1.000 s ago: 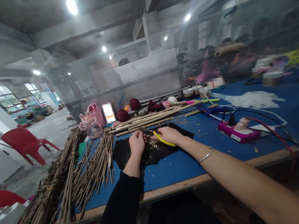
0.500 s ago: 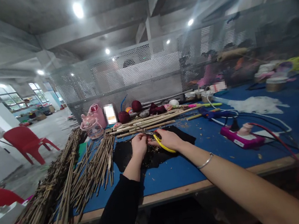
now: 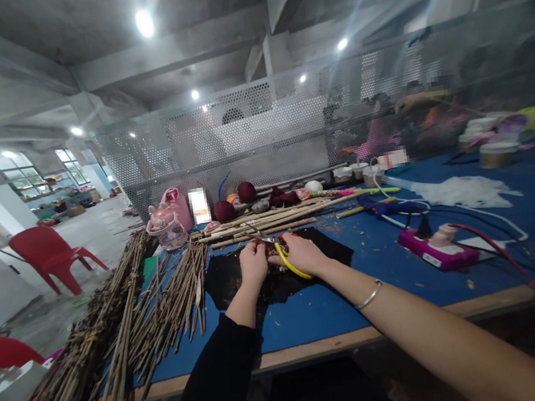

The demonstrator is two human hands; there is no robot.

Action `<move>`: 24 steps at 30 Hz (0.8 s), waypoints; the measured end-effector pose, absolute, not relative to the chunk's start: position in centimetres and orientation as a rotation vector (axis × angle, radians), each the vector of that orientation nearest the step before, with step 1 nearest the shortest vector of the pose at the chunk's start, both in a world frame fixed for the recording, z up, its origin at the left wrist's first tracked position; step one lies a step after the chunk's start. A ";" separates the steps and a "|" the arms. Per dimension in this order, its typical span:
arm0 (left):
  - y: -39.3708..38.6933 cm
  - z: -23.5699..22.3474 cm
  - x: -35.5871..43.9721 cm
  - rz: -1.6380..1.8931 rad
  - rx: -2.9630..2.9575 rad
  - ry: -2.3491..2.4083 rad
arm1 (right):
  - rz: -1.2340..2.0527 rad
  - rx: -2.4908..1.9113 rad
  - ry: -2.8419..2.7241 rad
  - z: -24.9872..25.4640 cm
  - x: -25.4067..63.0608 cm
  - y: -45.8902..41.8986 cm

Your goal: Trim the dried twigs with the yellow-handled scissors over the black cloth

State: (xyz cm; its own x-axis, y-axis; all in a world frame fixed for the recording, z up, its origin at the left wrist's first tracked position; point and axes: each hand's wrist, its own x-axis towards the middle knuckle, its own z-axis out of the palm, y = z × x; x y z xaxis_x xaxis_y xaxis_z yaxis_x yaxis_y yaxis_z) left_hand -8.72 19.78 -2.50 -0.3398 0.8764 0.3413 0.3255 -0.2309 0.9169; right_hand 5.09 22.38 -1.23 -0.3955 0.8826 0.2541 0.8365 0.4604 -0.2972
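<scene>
Yellow-handled scissors (image 3: 293,267) are in my right hand (image 3: 302,253), whose fingers are wrapped around the grips. Their metal blades point up and left, over the fingertips of my left hand (image 3: 253,261). That hand is closed, its fingers pinched together near the blades; whatever is between them is too small and covered to name. Beneath both hands a black cloth (image 3: 223,275) lies on the blue tabletop (image 3: 296,327), with small pale scraps scattered on it. To the left, a spread of thin sticks (image 3: 177,301) lies beside the cloth.
A large bundle of twigs (image 3: 98,313) overhangs the table's left edge. Behind the cloth lie long pale poles (image 3: 270,219) and dark red yarn balls (image 3: 224,211). A pink jug (image 3: 177,212) stands at back left. On the right sits a purple power strip (image 3: 436,250) with cables.
The scissors have turned slightly in my right hand, and their blades look farther apart. My left hand stays pinched close to them. The whole view has shifted a little.
</scene>
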 end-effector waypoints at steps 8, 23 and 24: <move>19.2 -1.9 -7.9 1.639 1.445 1.502 | 0.152 -1.380 -2.320 -1.3 5.0 22.0; 19.1 -1.7 -8.4 1.654 1.484 1.621 | 0.121 -1.517 -2.311 -1.1 5.1 22.5; 19.1 -1.8 -8.5 1.645 1.460 1.611 | 0.120 -1.519 -2.316 -1.1 5.1 22.6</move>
State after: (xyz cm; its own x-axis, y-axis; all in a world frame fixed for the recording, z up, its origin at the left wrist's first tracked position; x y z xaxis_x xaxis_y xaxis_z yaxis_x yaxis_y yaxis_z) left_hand -8.46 19.15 -1.80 -0.3656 0.8496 0.3802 0.3624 -0.2463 0.8989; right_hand 5.15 22.55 -1.14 -0.3526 0.9002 0.2556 0.8691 0.4163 -0.2672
